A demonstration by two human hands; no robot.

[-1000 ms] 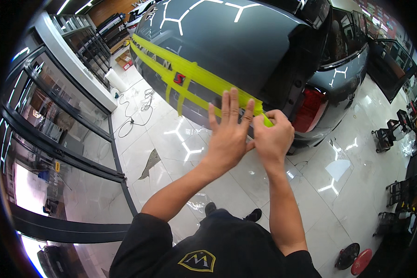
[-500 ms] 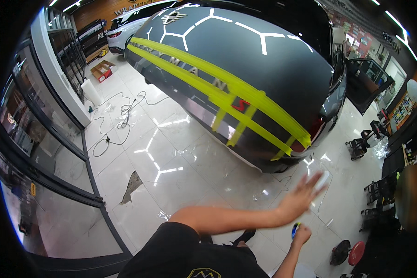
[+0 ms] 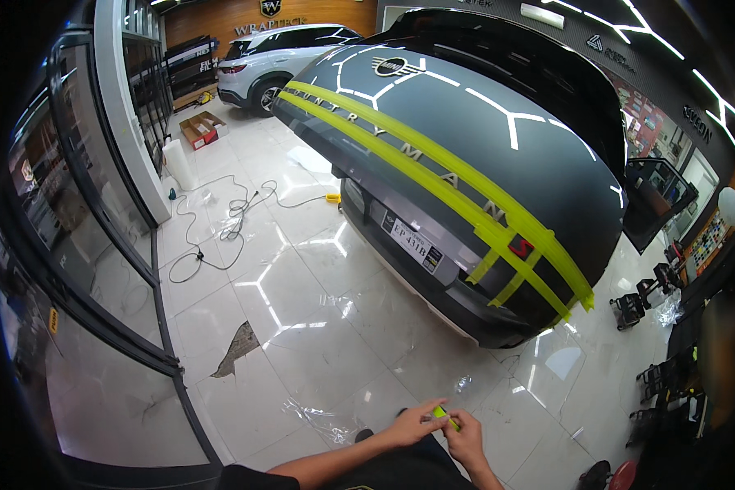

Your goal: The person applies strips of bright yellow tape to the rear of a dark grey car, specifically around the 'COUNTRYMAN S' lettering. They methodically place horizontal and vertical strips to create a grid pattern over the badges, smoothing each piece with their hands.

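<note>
My left hand (image 3: 414, 425) and my right hand (image 3: 465, 442) meet low in front of my body. Between them is a small roll of yellow-green tape (image 3: 442, 413), mostly covered by fingers. The left fingers pinch at its upper side while the right hand grips it from the right. Ahead stands the dark grey tailgate (image 3: 465, 122) of a car, well out of both hands' reach. Long yellow-green tape strips (image 3: 367, 140) run above and below its raised metal letters. Shorter strips cross around a red badge (image 3: 521, 247) near the right end.
On the left are framed glass doors (image 3: 98, 245). A black cable (image 3: 241, 214) loops over the tiled floor, near a cardboard box (image 3: 200, 129). Clear film scraps (image 3: 327, 420) and a broken dark tile patch (image 3: 237, 349) lie nearer. A white car (image 3: 282, 61) stands behind; wheeled stools (image 3: 629, 310) are at right.
My left arm was stretched to the right with its fingers spread; it has drawn back, and its fingers now meet the tape roll in my right hand. The view has shifted, showing more of the tailgate.
</note>
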